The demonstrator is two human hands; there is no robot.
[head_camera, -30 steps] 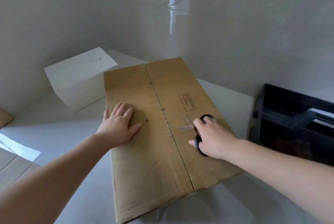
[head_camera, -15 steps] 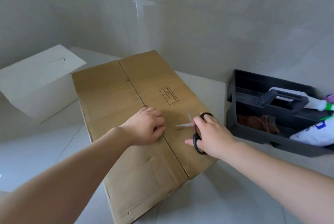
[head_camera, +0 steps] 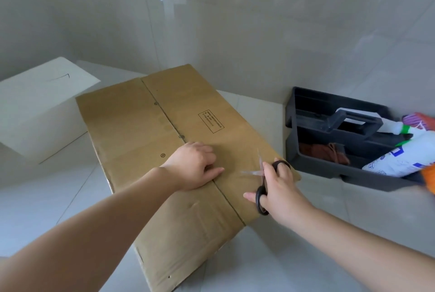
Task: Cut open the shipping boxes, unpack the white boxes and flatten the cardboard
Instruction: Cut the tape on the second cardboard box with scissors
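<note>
I note the right hand (head_camera: 280, 188) clamped through the black-handled scissors (head_camera: 266, 185), blades parted and blurred, pointing at the centre seam of the brown cardboard shipping box (head_camera: 146, 148) on the floor; the left hand (head_camera: 195, 167), fingers curled and holding nothing, presses on that seam just beside the blades. My concern is a slip nicking those fingers. A dark plastic caddy (head_camera: 329, 150) crowds the scissor hand's far side; a white box (head_camera: 42, 108) sits well beyond the left hand.

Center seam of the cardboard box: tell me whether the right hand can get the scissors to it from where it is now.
Probably yes. The right hand holds the scissors with blades open over the cardboard box, beside the center seam. The left hand sits on the seam, so only the stretch nearer the person is free.
</note>
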